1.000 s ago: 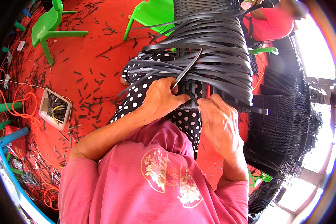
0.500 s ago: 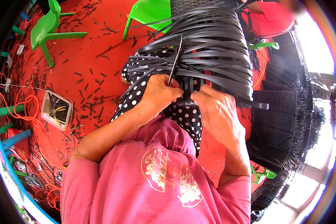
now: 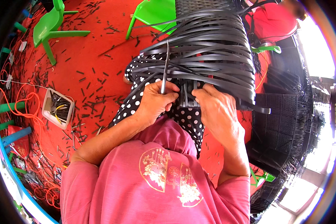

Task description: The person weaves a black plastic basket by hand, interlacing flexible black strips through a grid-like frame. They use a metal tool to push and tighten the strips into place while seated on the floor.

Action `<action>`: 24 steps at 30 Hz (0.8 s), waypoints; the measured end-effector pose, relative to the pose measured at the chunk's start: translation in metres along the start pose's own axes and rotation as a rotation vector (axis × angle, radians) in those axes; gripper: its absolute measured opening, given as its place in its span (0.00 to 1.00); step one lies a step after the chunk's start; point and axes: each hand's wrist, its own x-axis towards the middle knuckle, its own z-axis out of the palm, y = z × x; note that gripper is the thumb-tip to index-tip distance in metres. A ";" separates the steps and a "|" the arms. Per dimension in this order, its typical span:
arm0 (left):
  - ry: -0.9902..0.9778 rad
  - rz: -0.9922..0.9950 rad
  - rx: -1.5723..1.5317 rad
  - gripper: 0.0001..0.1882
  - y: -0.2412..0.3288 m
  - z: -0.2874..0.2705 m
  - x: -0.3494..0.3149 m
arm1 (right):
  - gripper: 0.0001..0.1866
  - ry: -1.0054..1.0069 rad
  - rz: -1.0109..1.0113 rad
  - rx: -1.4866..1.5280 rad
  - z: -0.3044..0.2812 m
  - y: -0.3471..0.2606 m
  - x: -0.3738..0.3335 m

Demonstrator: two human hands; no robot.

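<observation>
Flat black strips [image 3: 216,61] fan out loose across my lap from a black woven piece [image 3: 198,5] that extends away from me. Between the fingers of my left hand [image 3: 156,100] is a slim, curved metal tool [image 3: 165,67], its tip pointing away from me. The same hand's fingertips are at the left edge of a small woven section [image 3: 186,100] over my knees. My right hand [image 3: 218,110] pinches a black strip at that section's right edge; its fingertips partly hide the strip.
Green chairs [image 3: 48,33] stand at the far left and far middle. A white bin [image 3: 48,116] of dark offcuts sits on the red floor [image 3: 112,74], near orange cords [image 3: 24,112]. Black woven pieces [image 3: 276,123] are stacked at right. Another person [image 3: 274,22] sits far right.
My left hand has drawn back slightly to the left, and the metal tool has swung leftward to stand more upright. My right hand stays at the small woven section.
</observation>
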 end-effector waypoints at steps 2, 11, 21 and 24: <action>-0.005 0.009 0.001 0.06 -0.001 0.002 -0.003 | 0.12 -0.013 0.004 0.062 -0.007 -0.001 -0.002; -0.018 0.081 0.057 0.09 -0.002 0.012 -0.005 | 0.12 0.018 0.003 0.056 -0.015 0.004 -0.009; -0.097 -0.300 -0.060 0.16 0.039 0.033 -0.011 | 0.12 -0.011 0.020 0.080 -0.028 -0.001 -0.011; -0.258 -0.310 -0.117 0.19 0.033 0.024 -0.013 | 0.08 0.003 0.019 0.058 -0.028 -0.004 -0.013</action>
